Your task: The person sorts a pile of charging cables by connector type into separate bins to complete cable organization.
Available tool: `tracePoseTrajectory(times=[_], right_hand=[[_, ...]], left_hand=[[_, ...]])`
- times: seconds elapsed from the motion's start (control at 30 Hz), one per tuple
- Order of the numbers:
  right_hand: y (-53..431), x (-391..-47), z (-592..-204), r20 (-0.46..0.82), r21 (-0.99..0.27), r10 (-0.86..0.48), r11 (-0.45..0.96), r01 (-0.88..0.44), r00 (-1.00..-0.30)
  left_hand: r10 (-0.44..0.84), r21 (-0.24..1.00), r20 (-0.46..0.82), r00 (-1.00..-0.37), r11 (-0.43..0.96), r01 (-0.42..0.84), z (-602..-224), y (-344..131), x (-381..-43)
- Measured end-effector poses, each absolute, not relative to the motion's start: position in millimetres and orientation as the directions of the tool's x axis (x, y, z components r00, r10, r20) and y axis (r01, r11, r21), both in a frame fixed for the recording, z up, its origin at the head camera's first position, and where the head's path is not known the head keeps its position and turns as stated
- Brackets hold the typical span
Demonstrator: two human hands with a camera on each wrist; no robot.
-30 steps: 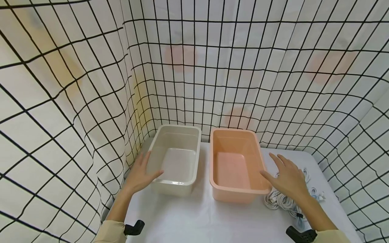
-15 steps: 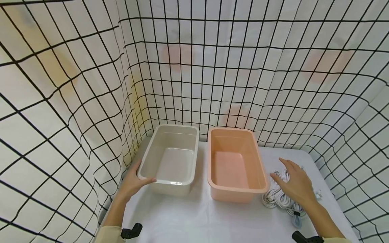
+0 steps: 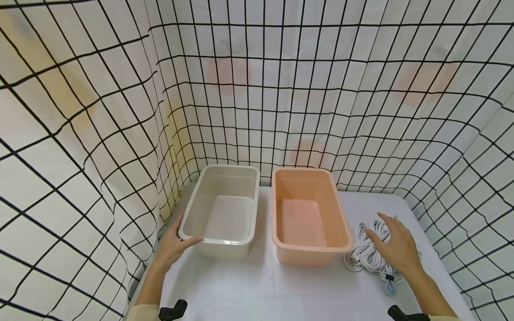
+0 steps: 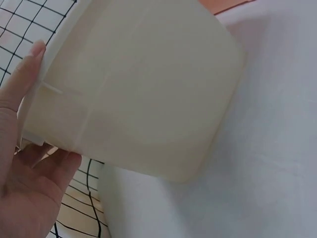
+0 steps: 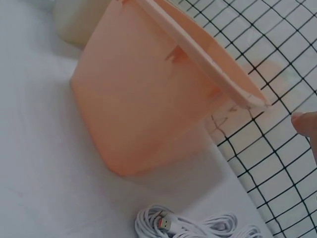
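Note:
The cream plastic bin (image 3: 218, 250) stands at the left of the table, its inside bare. My left hand (image 3: 170, 247) grips its near left corner, thumb along the rim and fingers bent against the side under it, as the left wrist view shows with the bin's wall (image 4: 138, 94) filling much of it. My right hand (image 3: 397, 247) hovers over a heap of white coiled cables (image 3: 363, 249), fingers spread and holding nothing. Only a fingertip of that hand (image 5: 305, 124) enters the right wrist view. One cable there has a USB plug (image 5: 164, 223).
A peach plastic bin (image 3: 309, 257) stands between the cream bin and the cables. Black grid netting (image 3: 263, 111) closes off the back and both sides. A white cloth (image 3: 257, 292) covers the table.
My left hand has come down onto the cream bin's corner. My right hand has shifted right, away from the peach bin, to over the cables. The head view has turned slightly.

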State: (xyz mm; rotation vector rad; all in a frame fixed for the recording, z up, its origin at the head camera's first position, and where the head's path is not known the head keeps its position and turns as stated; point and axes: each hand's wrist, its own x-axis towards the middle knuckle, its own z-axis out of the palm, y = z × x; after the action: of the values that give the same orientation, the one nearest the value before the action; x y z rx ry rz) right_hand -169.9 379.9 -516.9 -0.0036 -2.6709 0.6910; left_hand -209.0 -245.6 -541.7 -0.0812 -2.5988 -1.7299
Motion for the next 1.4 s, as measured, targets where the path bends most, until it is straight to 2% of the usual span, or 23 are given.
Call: tracePoseTrajectory(times=[0.3,0.83,1.17,1.4], right_hand=[[396,-162,-538,0.325,-0.474,0.144,0.88,-0.03,-0.935],[439,-165,-606,0.248,-0.406,0.147,0.913,0.036,-0.957],[461,-175,-623,0.235,-0.368,0.095,0.93,0.002,-0.967],[466,-183,-627,0.21,-0.323,0.094,0.946,0.022,-0.973]], left_hand=[[0.047,0.92,0.045,-0.998,0.386,0.06,-539,-242,-207],[0.049,0.93,0.021,-0.999,0.367,0.037,-536,-241,-205],[0.052,0.934,0.018,-0.998,0.356,0.036,-532,-243,-204],[0.04,0.916,0.018,-0.999,0.4,0.033,-535,-243,-204]])
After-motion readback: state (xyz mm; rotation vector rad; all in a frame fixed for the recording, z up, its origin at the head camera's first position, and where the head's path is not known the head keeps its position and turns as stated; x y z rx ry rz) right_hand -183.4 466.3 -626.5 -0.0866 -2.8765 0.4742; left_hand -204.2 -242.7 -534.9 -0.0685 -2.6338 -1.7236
